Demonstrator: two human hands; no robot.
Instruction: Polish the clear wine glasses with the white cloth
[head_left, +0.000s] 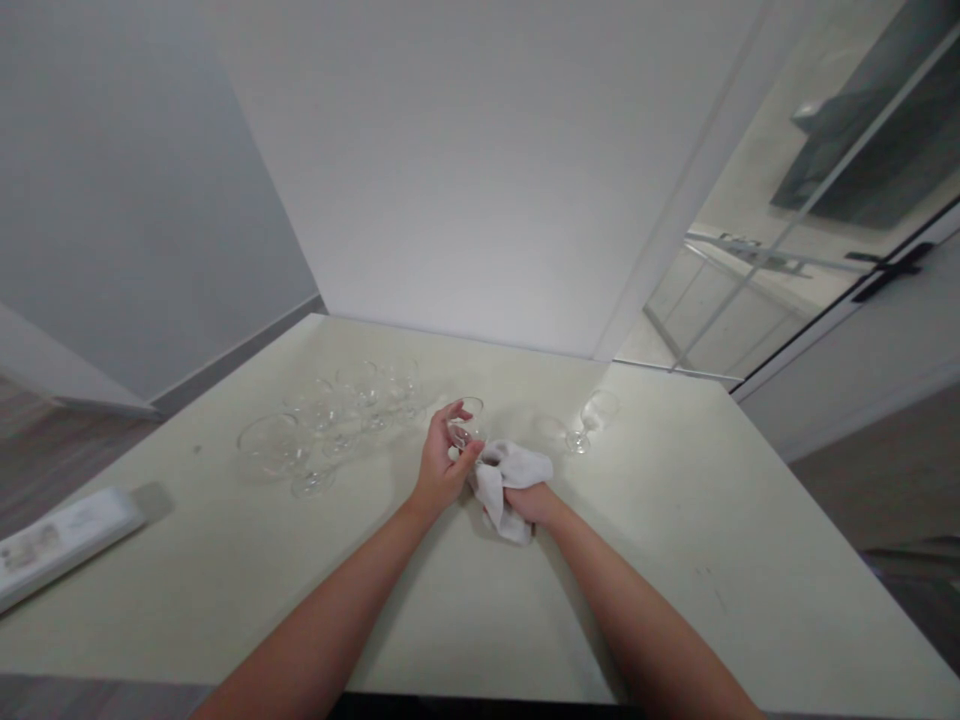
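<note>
My left hand [444,460] is closed around the bowl of a clear stemmed glass [469,420], which tilts over the middle of the table. A white cloth [521,468] is bunched in my right hand [529,502], up against the lower part of that glass. The cloth hides the glass's stem and foot, and most of my right fingers.
Several clear stemmed glasses [315,412] stand grouped on the left of the pale table [480,620]. One more stemmed glass [598,412] stands to the right. A white box [71,535] lies at the left edge. Behind the table rises a white panel [480,180].
</note>
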